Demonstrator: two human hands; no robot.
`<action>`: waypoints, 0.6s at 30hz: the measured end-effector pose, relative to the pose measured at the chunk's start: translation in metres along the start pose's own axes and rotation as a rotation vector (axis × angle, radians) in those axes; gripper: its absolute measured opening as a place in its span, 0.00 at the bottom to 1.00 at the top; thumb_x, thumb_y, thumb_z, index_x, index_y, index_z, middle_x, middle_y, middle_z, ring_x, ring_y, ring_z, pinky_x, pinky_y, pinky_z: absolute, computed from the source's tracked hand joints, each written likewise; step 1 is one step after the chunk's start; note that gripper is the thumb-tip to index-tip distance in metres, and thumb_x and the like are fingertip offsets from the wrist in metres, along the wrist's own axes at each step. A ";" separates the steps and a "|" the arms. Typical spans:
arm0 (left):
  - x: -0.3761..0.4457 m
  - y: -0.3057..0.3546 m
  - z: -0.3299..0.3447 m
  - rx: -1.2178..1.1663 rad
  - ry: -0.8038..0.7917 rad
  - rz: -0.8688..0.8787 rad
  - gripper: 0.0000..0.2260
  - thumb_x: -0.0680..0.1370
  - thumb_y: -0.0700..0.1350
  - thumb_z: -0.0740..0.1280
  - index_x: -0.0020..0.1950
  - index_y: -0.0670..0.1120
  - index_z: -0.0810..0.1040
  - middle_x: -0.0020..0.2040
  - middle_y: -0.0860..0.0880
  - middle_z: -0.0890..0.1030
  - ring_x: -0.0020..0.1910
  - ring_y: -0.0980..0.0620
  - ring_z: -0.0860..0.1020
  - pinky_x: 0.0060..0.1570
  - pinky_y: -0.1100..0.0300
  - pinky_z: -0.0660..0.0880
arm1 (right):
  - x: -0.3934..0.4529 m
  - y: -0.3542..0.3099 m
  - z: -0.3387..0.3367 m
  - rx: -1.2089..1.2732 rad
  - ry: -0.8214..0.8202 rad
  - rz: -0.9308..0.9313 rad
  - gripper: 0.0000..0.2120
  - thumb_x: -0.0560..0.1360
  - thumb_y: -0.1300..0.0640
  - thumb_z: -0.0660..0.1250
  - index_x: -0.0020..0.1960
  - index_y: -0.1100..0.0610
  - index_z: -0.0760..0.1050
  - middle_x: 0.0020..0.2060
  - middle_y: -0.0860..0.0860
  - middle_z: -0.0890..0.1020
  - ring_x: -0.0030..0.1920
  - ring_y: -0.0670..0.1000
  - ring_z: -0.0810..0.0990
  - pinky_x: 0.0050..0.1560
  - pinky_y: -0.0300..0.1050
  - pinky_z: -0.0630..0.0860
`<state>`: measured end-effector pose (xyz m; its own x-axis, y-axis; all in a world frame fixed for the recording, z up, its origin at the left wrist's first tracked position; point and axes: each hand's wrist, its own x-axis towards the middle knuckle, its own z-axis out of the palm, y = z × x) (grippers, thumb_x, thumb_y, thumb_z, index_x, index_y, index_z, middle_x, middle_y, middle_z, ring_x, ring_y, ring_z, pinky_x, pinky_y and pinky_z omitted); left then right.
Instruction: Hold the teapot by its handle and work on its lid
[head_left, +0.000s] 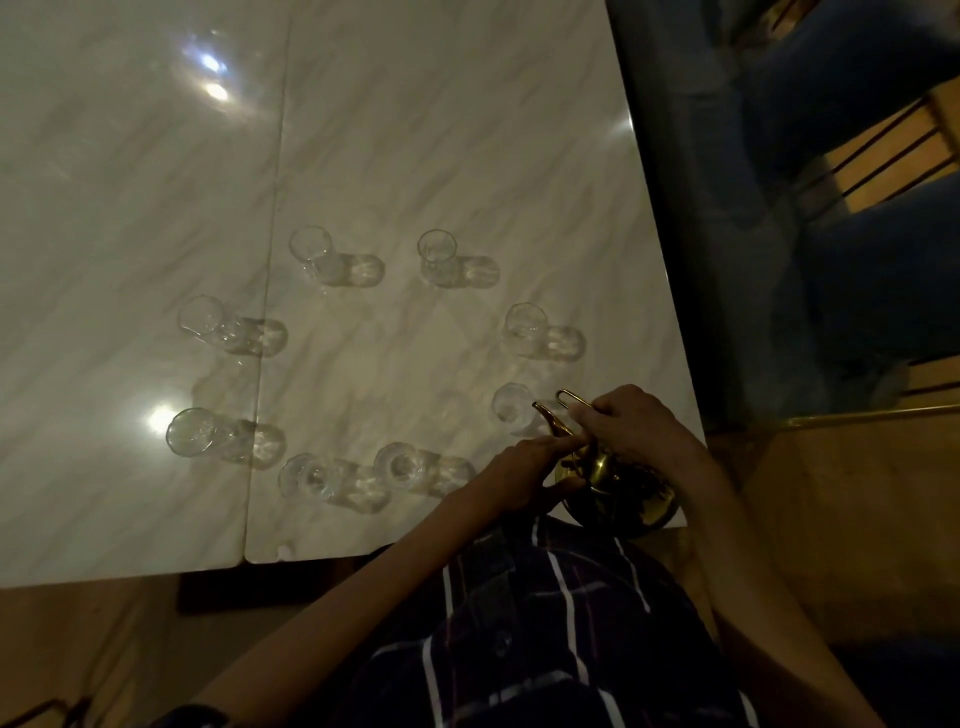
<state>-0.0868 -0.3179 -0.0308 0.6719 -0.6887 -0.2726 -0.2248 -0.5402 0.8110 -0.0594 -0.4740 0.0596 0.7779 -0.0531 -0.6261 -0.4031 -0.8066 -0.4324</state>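
A brass teapot (618, 488) stands near the front right corner of the white marble table (415, 156). My right hand (634, 426) grips its thin looped handle from above. My left hand (524, 467) rests with straight fingers on the pot's lid area. The curved spout (548, 415) points toward the nearest clear glass (511, 405). Several clear glasses stand in a ring on the table, among them one at the far middle (311, 252) and one at the left (189, 432).
The table's right edge (670, 291) borders a blue sofa (857, 234). A seam (265, 322) splits the tabletop into two slabs. Bright light glares lie on the left slab. My checked shirt (519, 639) fills the lower middle.
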 end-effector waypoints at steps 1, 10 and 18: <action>0.000 0.000 0.000 -0.003 -0.002 -0.002 0.26 0.80 0.50 0.66 0.77 0.53 0.64 0.67 0.45 0.76 0.62 0.46 0.77 0.54 0.54 0.75 | 0.000 0.000 0.000 0.002 -0.001 -0.001 0.22 0.79 0.43 0.61 0.32 0.56 0.76 0.26 0.49 0.76 0.29 0.47 0.75 0.32 0.40 0.67; -0.002 0.001 -0.002 -0.011 0.003 0.010 0.26 0.80 0.50 0.66 0.77 0.53 0.63 0.68 0.44 0.76 0.62 0.46 0.77 0.52 0.58 0.73 | -0.002 -0.002 -0.001 0.005 0.007 -0.008 0.22 0.79 0.45 0.61 0.37 0.60 0.80 0.28 0.51 0.78 0.30 0.48 0.75 0.33 0.41 0.68; -0.003 0.002 -0.003 -0.006 0.010 0.011 0.26 0.80 0.50 0.66 0.77 0.52 0.63 0.68 0.44 0.75 0.63 0.45 0.77 0.53 0.58 0.71 | -0.002 -0.003 -0.001 0.005 0.008 -0.015 0.22 0.80 0.45 0.62 0.34 0.58 0.77 0.28 0.51 0.77 0.31 0.49 0.76 0.33 0.41 0.69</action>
<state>-0.0874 -0.3154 -0.0271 0.6766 -0.6894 -0.2587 -0.2274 -0.5298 0.8171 -0.0593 -0.4725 0.0626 0.7878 -0.0455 -0.6142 -0.3934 -0.8045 -0.4450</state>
